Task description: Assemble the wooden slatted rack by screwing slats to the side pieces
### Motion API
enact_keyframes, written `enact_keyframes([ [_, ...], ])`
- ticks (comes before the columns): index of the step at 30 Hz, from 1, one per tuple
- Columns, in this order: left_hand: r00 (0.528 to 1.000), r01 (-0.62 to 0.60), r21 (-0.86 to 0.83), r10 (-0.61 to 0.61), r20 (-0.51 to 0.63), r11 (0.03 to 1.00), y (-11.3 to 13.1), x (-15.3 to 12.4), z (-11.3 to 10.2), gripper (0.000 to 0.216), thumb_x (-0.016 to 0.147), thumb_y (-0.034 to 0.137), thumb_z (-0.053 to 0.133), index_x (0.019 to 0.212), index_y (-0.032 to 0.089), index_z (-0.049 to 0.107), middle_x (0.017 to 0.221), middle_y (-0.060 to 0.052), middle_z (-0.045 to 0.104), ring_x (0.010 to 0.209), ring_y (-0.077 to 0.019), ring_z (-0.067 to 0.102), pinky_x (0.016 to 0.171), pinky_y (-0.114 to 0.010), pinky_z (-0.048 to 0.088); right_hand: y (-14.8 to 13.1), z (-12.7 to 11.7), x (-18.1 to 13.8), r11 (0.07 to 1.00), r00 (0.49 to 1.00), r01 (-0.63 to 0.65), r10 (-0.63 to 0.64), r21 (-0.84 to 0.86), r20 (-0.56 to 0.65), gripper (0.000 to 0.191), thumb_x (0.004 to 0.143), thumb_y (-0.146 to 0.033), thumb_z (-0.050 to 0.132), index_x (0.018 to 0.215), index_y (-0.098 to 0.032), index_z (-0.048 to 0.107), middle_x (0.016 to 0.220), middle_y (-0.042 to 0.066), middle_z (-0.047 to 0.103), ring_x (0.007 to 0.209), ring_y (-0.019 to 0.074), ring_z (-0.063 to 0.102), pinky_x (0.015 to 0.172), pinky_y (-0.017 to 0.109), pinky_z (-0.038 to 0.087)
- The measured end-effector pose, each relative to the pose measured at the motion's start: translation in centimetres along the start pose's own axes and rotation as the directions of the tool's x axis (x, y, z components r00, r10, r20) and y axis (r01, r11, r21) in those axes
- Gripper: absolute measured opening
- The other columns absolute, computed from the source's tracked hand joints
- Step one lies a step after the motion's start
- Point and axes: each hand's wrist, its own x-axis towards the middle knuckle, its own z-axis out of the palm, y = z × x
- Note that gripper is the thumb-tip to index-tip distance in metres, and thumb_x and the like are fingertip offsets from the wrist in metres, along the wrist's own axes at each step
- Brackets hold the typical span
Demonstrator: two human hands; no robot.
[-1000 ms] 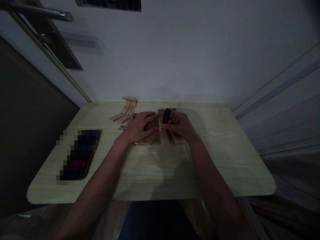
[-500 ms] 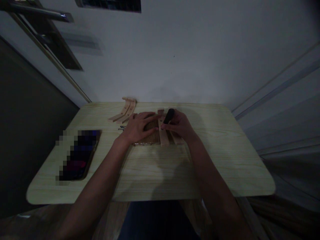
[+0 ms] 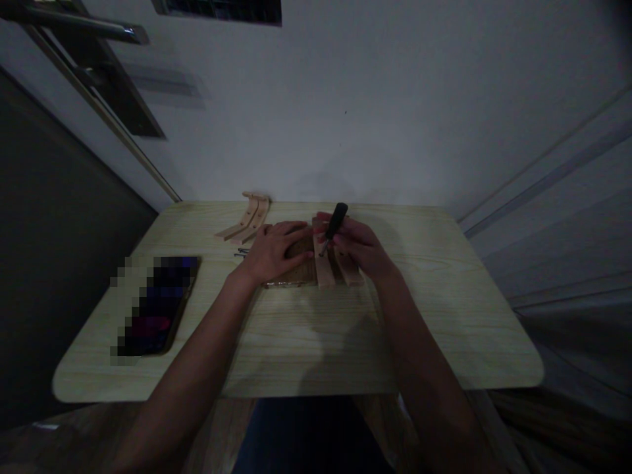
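Note:
My right hand [image 3: 361, 243] grips a black-handled screwdriver [image 3: 336, 220], tilted, with its metal shaft pointing down. The tip meets a hole or screw in a pale wooden strip [image 3: 324, 271]. A second wooden strip [image 3: 351, 273] lies just to the right, partly under my right hand. Spread flat, my left hand [image 3: 277, 253] rests on a brown board [image 3: 299, 271] that looks wrapped in clear plastic. Its thumb and forefinger reach to the left strip's edge. Much of the board is hidden beneath that hand.
Two angled wooden pieces with holes [image 3: 251, 218] lie at the back left of the pale table [image 3: 306, 342]. Several dark screws [image 3: 241, 253] sit beside my left wrist. A phone [image 3: 165, 306] lies at the left. Behind the table stands a white door [image 3: 395, 118] with a metal handle [image 3: 113, 29].
My right hand has loosened and shifted slightly right, with its fingers higher on the screwdriver. The shaft now shows, and the handle stands a little higher. My left hand stays put.

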Motion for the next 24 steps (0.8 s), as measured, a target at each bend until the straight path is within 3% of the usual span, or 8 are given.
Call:
enact_keyframes([
  [7,1.0,-0.008,-0.006,0.008,0.004,1.0,-0.04,-0.02,-0.01,0.055,0.093,0.057,0.051,0.141,0.03,0.052,0.145,-0.009,0.054,0.131,-0.0324,0.051,0.105,-0.054,0.034,0.64,0.07,0.14,0.999,0.998,-0.016,0.018,0.03,-0.066,0.049,0.078,-0.041,0.077,0.123,-0.026,0.063,0.107,0.004,0.074,0.093,0.0169,0.07,0.088,0.035,0.057],
  [17,1.0,-0.006,0.007,0.006,-0.004,1.0,0.01,0.01,0.01,0.056,0.093,0.059,0.05,0.142,0.032,0.051,0.144,-0.009,0.055,0.131,-0.031,0.051,0.104,-0.052,0.035,0.97,0.44,0.32,0.992,0.977,-0.065,0.086,0.112,-0.194,0.057,0.059,-0.033,0.089,0.109,-0.023,0.063,0.092,0.002,0.075,0.085,0.017,0.071,0.081,0.034,0.059],
  [24,1.0,-0.004,0.005,0.004,-0.002,1.0,-0.11,0.01,0.08,0.055,0.093,0.061,0.048,0.139,0.032,0.053,0.144,-0.008,0.055,0.13,-0.0312,0.051,0.105,-0.052,0.035,0.71,0.57,0.44,0.995,0.983,-0.059,0.072,0.083,-0.166,0.053,0.058,-0.034,0.09,0.103,-0.023,0.065,0.084,-0.002,0.071,0.076,0.0127,0.066,0.073,0.028,0.057],
])
